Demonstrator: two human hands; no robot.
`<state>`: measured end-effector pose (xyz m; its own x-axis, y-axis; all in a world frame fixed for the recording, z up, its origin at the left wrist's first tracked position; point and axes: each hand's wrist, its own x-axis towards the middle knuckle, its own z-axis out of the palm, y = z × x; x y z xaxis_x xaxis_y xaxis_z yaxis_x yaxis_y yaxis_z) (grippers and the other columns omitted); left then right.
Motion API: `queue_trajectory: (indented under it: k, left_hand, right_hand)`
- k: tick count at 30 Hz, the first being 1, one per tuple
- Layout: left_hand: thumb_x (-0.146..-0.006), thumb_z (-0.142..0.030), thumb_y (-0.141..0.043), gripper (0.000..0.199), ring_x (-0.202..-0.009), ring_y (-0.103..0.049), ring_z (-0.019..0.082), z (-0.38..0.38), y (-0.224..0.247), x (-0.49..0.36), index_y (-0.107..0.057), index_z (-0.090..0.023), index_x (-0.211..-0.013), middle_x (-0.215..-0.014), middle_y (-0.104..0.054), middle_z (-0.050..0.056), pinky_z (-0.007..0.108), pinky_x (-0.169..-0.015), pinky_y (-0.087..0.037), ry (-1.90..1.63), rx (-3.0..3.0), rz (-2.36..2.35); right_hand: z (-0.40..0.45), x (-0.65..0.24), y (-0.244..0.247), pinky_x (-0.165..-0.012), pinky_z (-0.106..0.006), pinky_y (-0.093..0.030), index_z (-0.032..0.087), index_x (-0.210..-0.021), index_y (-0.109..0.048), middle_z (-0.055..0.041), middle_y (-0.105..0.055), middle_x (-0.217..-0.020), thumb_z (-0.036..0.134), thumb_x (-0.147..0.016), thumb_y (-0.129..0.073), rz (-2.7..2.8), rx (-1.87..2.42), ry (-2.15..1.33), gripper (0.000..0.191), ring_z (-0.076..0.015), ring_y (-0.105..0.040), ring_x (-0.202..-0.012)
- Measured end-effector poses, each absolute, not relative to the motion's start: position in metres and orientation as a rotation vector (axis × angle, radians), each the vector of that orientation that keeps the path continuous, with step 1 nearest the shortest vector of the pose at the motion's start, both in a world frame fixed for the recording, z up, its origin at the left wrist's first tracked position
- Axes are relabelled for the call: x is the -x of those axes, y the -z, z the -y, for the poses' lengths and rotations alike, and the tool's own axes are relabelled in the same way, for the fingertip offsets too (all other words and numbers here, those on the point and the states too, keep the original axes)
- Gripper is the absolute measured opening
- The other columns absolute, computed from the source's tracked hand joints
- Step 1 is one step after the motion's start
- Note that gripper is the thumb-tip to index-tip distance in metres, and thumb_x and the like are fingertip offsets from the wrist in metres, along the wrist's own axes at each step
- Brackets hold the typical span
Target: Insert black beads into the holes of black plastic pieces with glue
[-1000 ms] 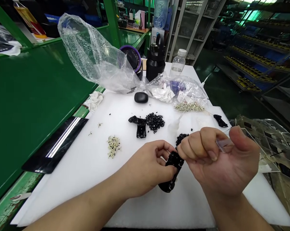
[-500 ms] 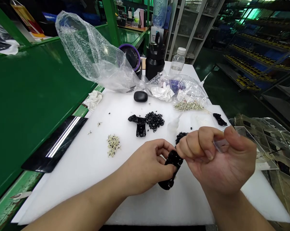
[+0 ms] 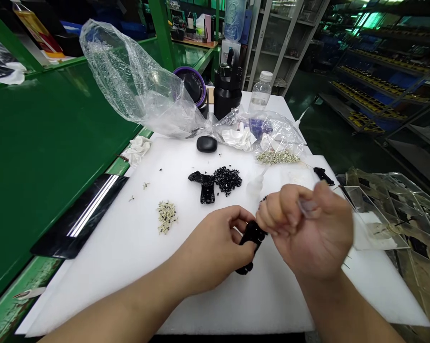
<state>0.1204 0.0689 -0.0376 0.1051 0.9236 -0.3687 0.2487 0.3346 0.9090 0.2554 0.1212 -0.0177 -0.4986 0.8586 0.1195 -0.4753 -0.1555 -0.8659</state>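
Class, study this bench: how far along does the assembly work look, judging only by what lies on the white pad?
Possibly done: two black parts lie beside the pile of black bits. In hand: the left hand grips a black part while the right hand works at its top end. Left: the black bits and pale pins remain loose.

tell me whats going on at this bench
A person works with both bare hands over a white foam mat. The left hand grips a black plastic part just above the mat. The right hand is closed around a small clear piece and its knuckles meet the top of the part. Farther back lie a pile of small black bits, another black part, a heap of pale pins, crumpled plastic bags and a black bottle.
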Motion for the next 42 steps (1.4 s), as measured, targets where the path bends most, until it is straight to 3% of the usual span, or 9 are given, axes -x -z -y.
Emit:
queue_trajectory:
  k: [6, 10, 12, 14, 18, 21, 26, 32, 42]
  left_hand:
    - [-0.077, -0.030, -0.062, 0.024, -0.068, -0.058, 0.017, -0.073, 0.033, -0.113, -0.061, -0.025, -0.100, -0.079, -0.064, 0.000, 0.027, -0.060, -0.044, -0.684, -1.351, -1.782]
    - [-0.077, -0.032, -0.064, 0.029, -0.072, -0.058, 0.016, -0.075, 0.025, -0.107, -0.056, -0.025, -0.104, -0.088, -0.062, 0.001, 0.025, -0.062, -0.049, -0.765, -1.134, -1.663]
    - [-0.078, -0.031, -0.064, 0.029, -0.072, -0.060, 0.015, -0.076, 0.024, -0.107, -0.054, -0.024, -0.104, -0.092, -0.061, 0.001, 0.027, -0.064, -0.051, -0.803, -1.049, -1.582]
    - [-0.078, -0.030, -0.065, 0.029, -0.072, -0.064, 0.016, -0.076, 0.026, -0.108, -0.053, -0.023, -0.103, -0.095, -0.061, 0.001, 0.029, -0.064, -0.052, -0.804, -0.982, -1.511]
    - [-0.077, -0.027, -0.065, 0.026, -0.072, -0.069, 0.020, -0.077, 0.031, -0.112, -0.051, -0.021, -0.098, -0.092, -0.062, 0.002, 0.032, -0.066, -0.054, -0.814, -0.903, -1.333]
    - [-0.076, -0.020, -0.064, 0.025, -0.071, -0.070, 0.021, -0.077, 0.033, -0.114, -0.049, -0.020, -0.096, -0.087, -0.062, 0.001, 0.032, -0.066, -0.054, -0.825, -0.866, -1.267]
    - [-0.076, -0.019, -0.062, 0.022, -0.070, -0.070, 0.020, -0.075, 0.031, -0.115, -0.049, -0.021, -0.094, -0.090, -0.061, 0.000, 0.030, -0.064, -0.053, -0.803, -0.899, -1.276]
    - [-0.076, -0.020, -0.061, 0.021, -0.066, -0.067, 0.016, -0.073, 0.030, -0.115, -0.051, -0.022, -0.095, -0.091, -0.062, 0.000, 0.025, -0.057, -0.047, -0.755, -0.973, -1.312]
    - [-0.077, -0.023, -0.060, 0.022, -0.070, -0.068, 0.018, -0.072, 0.030, -0.117, -0.050, -0.023, -0.097, -0.095, -0.061, 0.000, 0.028, -0.061, -0.049, -0.728, -0.996, -1.315]
  right_hand:
    - [-0.164, -0.280, 0.028, -0.053, -0.029, -0.038, 0.020, -0.056, -0.051, 0.0009, -0.041, -0.051, 0.066, -0.082, -0.049, 1.089, 0.728, -1.422, 0.053, -0.0127, -0.042, -0.050]
    - [-0.204, -0.299, 0.040, -0.047, -0.026, -0.036, 0.018, -0.058, -0.051, 0.0004, -0.048, -0.058, 0.051, -0.076, -0.064, 0.891, 1.117, -1.305, 0.039, -0.0103, -0.041, -0.047]
    - [-0.202, -0.301, 0.037, -0.046, -0.025, -0.034, 0.018, -0.058, -0.050, 0.0014, -0.046, -0.058, 0.049, -0.077, -0.064, 0.902, 1.050, -1.266, 0.039, -0.0094, -0.039, -0.046]
    - [-0.186, -0.297, 0.027, -0.045, -0.025, -0.033, 0.019, -0.057, -0.047, 0.0031, -0.038, -0.053, 0.058, -0.082, -0.054, 0.936, 0.793, -1.219, 0.047, -0.0096, -0.036, -0.045]
    - [-0.144, -0.281, 0.005, -0.039, -0.024, -0.023, 0.019, -0.054, -0.035, 0.0048, -0.021, -0.048, 0.076, -0.084, -0.032, 0.983, 0.428, -1.619, 0.064, -0.0089, -0.023, -0.040]
    - [-0.129, -0.270, 0.002, -0.038, -0.025, -0.021, 0.019, -0.052, -0.028, 0.0047, -0.016, -0.046, 0.067, -0.086, -0.037, 0.990, 0.341, -1.823, 0.059, -0.0086, -0.019, -0.037]
    - [-0.129, -0.266, 0.008, -0.041, -0.026, -0.023, 0.019, -0.051, -0.030, 0.0034, -0.021, -0.044, 0.055, -0.084, -0.042, 1.001, 0.414, -1.787, 0.051, -0.0092, -0.022, -0.038]
    - [-0.127, -0.263, 0.011, -0.040, -0.026, -0.021, 0.019, -0.050, -0.032, 0.0028, -0.024, -0.043, 0.053, -0.083, -0.041, 0.992, 0.418, -1.765, 0.048, -0.0096, -0.022, -0.038]
    - [-0.129, -0.259, 0.018, -0.041, -0.026, -0.022, 0.019, -0.049, -0.034, 0.0025, -0.026, -0.043, 0.051, -0.085, -0.040, 1.031, 0.406, -1.755, 0.048, -0.0098, -0.024, -0.038]
